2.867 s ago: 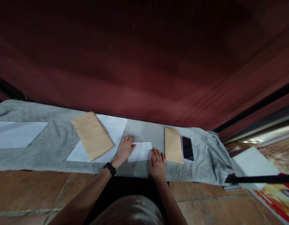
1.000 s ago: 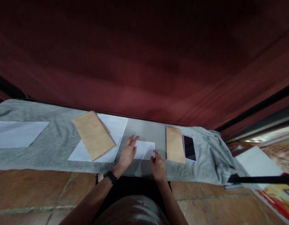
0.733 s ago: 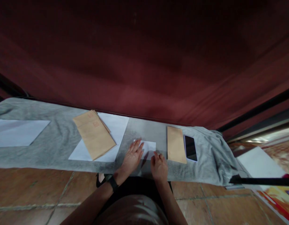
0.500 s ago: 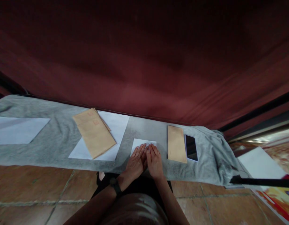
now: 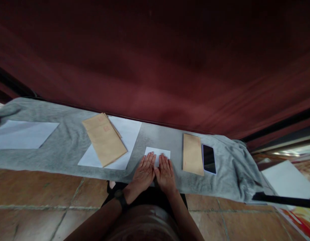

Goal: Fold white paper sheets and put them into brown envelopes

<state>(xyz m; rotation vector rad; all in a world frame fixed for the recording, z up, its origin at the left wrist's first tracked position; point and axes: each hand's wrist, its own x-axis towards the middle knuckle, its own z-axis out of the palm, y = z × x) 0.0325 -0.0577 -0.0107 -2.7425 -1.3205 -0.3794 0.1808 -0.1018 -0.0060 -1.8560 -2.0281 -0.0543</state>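
Near the front edge of the surface (image 5: 68,147), left hand (image 5: 144,172) and right hand (image 5: 166,174) are laid flat, palms down, on small white paper (image 5: 158,151). Brown envelopes (image 5: 107,140) are stacked left, phone (image 5: 209,159) placed right; red backdrop (image 5: 155,77) is seen behind.

And the gap is closed! The left hand (image 5: 144,172), set at the left edge of the small white paper (image 5: 158,150) earlier, has been brought in over it; the right hand (image 5: 165,174), half curled at the opposite edge a second ago, has been slid inward too. Both are now laid side by side, fingers straightened, and the paper's near part, previously bared, is covered.
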